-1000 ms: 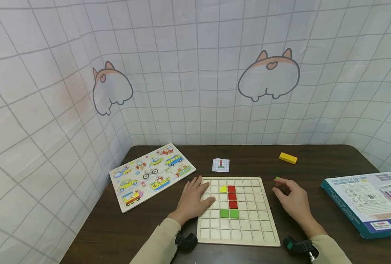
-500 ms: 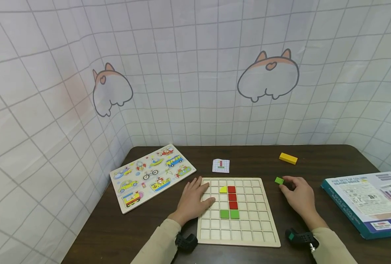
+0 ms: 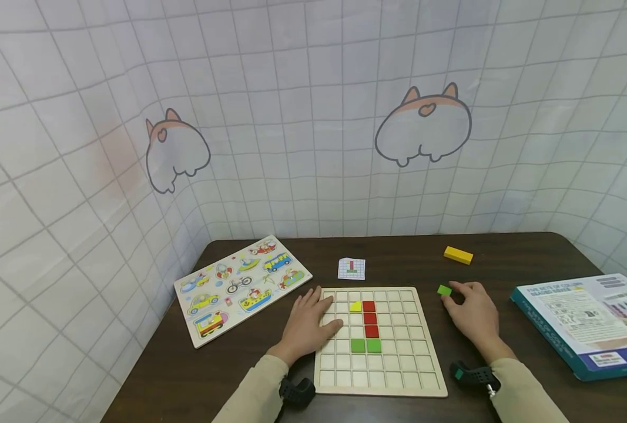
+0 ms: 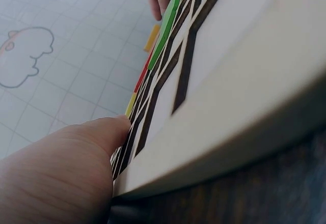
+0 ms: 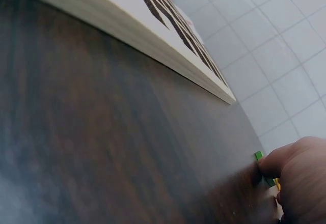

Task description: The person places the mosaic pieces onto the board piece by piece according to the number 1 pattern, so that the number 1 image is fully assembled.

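Note:
My left hand (image 3: pixel 305 323) lies with its fingers spread over the left edge of a wooden grid board (image 3: pixel 403 382). In the left wrist view, its thumb (image 4: pixel 109 132) presses on the board's surface. A yellow piece (image 3: pixel 355 306) with a slanted side, a column of red squares (image 3: pixel 370 318) and two green squares (image 3: pixel 366 345) sit in the grid. To the right of the board, my right hand (image 3: pixel 474 317) pinches a small green block (image 3: pixel 443 290) between thumb and fingertips, low over the table. The right wrist view shows the thumb against that block (image 5: pixel 259 155).
A small pattern card (image 3: pixel 351 269) lies behind the board. Farther back on the right is a yellow block (image 3: pixel 458 255). A vehicle picture puzzle (image 3: pixel 244 288) lies at left, and a flat teal-edged box (image 3: pixel 583 323) at right. White gridded cloth (image 3: pixel 302 147) hangs behind the dark table (image 3: pixel 154 388).
The green block, mostly hidden behind the right fingers at first, now shows at the fingertips. The right hand has shifted slightly; the left hand stays on the board. The head view has tilted a little.

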Demonstrator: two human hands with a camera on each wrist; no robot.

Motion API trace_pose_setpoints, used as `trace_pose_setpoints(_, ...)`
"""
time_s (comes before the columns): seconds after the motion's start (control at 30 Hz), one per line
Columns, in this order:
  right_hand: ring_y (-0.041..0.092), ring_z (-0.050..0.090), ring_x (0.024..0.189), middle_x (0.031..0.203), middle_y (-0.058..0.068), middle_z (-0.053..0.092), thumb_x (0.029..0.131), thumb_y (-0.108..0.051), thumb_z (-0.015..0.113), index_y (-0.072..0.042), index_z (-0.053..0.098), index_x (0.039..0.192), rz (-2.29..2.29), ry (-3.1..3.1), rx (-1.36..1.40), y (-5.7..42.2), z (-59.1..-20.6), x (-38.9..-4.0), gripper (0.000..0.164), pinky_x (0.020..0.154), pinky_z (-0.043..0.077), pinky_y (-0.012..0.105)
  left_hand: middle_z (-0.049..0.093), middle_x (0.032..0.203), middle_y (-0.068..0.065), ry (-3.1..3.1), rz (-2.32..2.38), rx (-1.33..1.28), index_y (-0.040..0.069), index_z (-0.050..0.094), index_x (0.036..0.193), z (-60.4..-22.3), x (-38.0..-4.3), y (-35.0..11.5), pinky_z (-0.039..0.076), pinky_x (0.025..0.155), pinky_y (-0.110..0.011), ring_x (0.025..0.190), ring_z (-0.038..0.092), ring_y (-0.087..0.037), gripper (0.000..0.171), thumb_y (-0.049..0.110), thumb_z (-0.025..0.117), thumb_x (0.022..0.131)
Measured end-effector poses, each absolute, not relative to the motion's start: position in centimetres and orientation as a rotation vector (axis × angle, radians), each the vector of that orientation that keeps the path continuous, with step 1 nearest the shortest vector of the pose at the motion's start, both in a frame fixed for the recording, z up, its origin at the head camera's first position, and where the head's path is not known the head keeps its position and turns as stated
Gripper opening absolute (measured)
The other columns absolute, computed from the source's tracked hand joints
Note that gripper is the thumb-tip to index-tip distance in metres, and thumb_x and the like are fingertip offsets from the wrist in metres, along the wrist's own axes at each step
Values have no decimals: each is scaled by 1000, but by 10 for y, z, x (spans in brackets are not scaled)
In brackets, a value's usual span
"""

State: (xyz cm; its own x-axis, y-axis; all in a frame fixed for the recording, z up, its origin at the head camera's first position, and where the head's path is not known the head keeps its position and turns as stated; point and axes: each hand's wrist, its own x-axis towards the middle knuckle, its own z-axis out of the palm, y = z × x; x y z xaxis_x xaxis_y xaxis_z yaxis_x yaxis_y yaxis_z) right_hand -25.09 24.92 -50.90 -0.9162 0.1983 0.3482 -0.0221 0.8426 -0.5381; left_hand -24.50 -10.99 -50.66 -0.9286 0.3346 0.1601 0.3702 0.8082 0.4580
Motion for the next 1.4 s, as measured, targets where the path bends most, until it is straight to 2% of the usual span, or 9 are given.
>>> trace_pose_setpoints(0.23, 38, 58, 88, 108, 23, 54, 90, -21, 68, 2, 68, 116, 723, -2622, -126, 248, -507, -249, 35, 68, 49, 51, 28, 158, -14, -2913, -766, -570, 13, 51, 144, -508, -244, -110, 11, 120, -52, 148, 20, -32, 63, 50, 58, 94)
trace_pose_setpoints(0.67, 42, 59, 96, 114, 23, 60, 90, -21, 70, -2, 70, 113, 785, -2595, -67, 249, -507, -242, 30, 76, 48, 56, 28, 158, -14, -2927, -763, -568, 14, 51, 144, -505, -244, -107, 11, 120, -51, 148, 19, -31, 63, 50, 59, 94)
trace_pose_setpoints(0.83, 29, 58, 78, 107, 20, 65, 87, -17, 72, -2, 71, 109, 812, -2526, 32, 242, -506, -236, 27, 61, 47, 41, 28, 158, -13, -2925, -759, -562, 14, 51, 144, -504, -244, -107, 11, 120, -51, 148, 19, -31, 63, 50, 59, 94)
trace_pose_setpoints(0.97, 22, 53, 71, 104, 17, 65, 87, -17, 73, -3, 72, 109, 834, -2498, 61, 236, -505, -232, 26, 56, 40, 30, 28, 158, -13, -2925, -759, -564, 14, 51, 144, -503, -244, -107, 10, 120, -51, 148, 19, -30, 63, 51, 58, 93)
trace_pose_setpoints(1.23, 13, 45, 68, 102, 9, 64, 89, -16, 73, -7, 72, 112, 901, -2477, 159, 226, -505, -222, 25, 55, 36, 27, 29, 158, -16, -2909, -741, -589, 13, 51, 144, -504, -245, -109, 14, 119, -53, 147, 21, -34, 62, 49, 58, 94)
trace_pose_setpoints(1.4, 13, 45, 71, 101, 3, 63, 88, -19, 74, -11, 73, 109, 956, -2494, 214, 219, -505, -216, 22, 56, 36, 26, 29, 157, -16, -2907, -754, -591, 12, 51, 144, -505, -244, -110, 14, 119, -54, 147, 21, -34, 62, 49, 58, 94)
